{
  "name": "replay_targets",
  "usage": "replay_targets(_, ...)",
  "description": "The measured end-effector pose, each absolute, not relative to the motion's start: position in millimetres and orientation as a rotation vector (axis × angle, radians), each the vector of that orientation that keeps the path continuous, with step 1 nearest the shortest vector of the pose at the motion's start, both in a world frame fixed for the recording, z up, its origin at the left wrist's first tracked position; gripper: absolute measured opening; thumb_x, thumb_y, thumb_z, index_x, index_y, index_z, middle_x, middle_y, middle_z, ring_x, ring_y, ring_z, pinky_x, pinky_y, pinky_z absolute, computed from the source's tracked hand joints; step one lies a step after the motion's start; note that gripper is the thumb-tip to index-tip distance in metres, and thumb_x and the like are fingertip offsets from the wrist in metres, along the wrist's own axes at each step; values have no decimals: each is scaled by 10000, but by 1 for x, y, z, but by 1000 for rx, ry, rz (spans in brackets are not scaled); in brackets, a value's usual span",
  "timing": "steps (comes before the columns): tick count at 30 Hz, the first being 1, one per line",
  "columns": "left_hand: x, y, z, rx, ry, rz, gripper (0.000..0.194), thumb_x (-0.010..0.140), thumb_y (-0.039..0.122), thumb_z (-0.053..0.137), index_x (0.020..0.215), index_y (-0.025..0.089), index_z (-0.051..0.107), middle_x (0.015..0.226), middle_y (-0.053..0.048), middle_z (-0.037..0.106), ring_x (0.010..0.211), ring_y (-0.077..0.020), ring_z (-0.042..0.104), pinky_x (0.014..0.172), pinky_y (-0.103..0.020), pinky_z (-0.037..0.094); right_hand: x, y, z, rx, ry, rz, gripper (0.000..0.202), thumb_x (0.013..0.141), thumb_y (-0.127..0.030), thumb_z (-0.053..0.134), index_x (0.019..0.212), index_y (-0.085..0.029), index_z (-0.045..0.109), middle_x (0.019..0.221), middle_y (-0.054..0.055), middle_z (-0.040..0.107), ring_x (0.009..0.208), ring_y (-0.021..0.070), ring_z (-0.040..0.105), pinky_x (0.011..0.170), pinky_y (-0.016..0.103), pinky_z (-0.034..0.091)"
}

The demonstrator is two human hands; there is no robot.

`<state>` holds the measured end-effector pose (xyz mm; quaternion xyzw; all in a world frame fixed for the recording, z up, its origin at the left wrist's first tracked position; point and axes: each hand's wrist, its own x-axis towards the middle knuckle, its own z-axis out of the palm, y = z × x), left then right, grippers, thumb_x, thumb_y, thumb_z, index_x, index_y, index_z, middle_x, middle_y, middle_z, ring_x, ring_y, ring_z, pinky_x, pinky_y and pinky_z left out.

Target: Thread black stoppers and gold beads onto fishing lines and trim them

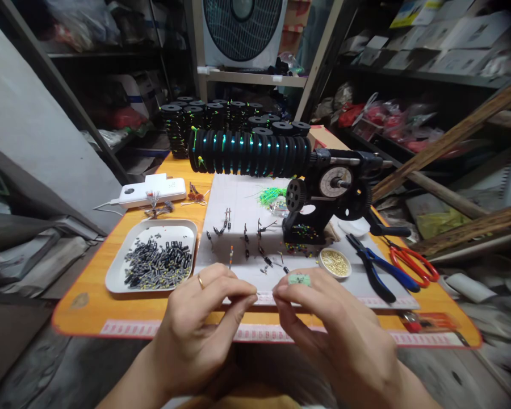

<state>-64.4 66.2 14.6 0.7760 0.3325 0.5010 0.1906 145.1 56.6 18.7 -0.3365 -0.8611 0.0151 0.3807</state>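
My left hand (pixel 215 309), with a ring on one finger, is closed in a pinch near the table's front edge. Facing it, my right hand (pixel 323 312) also pinches, with a green patch on a finger. Whatever sits between the fingertips is too small to make out. Just beyond the hands, several small black fishing-rig pieces (pixel 262 250) lie on a white board (pixel 213 199). To the left stands a white tray (pixel 195 233) full of small dark cylinders (pixel 155 264). A small dish of gold-coloured bits (pixel 335 263) is just past my right hand.
A black hand-cranked winder (pixel 323 190) carries a row of black spools (pixel 251 153). Blue-handled pliers (pixel 372 267) and red-handled scissors (pixel 413 264) lie at right. Stacked spools (pixel 215 116) stand at the back; a white power bank (pixel 153 190) is at left. A measuring tape (pixel 128 328) runs along the front edge.
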Motion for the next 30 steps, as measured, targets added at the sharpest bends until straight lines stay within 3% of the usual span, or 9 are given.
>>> replay_targets(10, -65, 65, 14, 2122, 992, 1394, 181, 850, -9, 648, 919, 158, 663, 799, -18, 676, 677, -97, 613, 596, -202, 499, 137, 55, 21, -837, -2018, 25, 336, 842, 58, 584, 1076, -166, 490, 788, 32, 629, 720, 167, 615, 645, 288, 527)
replay_targets(16, -62, 66, 10, 2293, 928, 1442, 212, 856, -40, 639, 984, 124, 679, 866, -56, 698, 803, -115, 657, 743, -197, 544, 134, 55, 22, -854, -2163, 62, 285, 879, 21, 526, 1090, -166, 486, 784, 46, 595, 689, 177, 557, 596, 307, 511)
replay_targets(20, -59, 66, 11, 2262, 849, 1465, 221, 865, -42, 636, 1016, 104, 706, 900, -80, 720, 843, -122, 688, 799, -188, 559, 132, 57, 26, -798, -2125, 130, 291, 890, -2, 518, 1099, -203, 490, 842, 44, 630, 712, 171, 599, 613, 297, 531)
replay_targets(26, -61, 63, 17, 2149, 853, 1460, 198, 833, -33, 677, 953, 119, 718, 853, -49, 718, 788, -102, 680, 740, -166, 546, 132, 55, 21, -750, -1958, 318, 388, 838, 56, 605, 1080, -233, 512, 904, 17, 675, 806, 160, 679, 710, 297, 574)
replay_targets(30, -60, 61, 20, 1903, 931, 1419, 182, 842, 14, 666, 875, 190, 703, 767, 8, 679, 678, -92, 611, 621, -183, 500, 129, 51, 21, -843, -1763, 510, 436, 848, 34, 646, 1183, -228, 545, 1026, 29, 684, 920, 149, 698, 819, 284, 582)
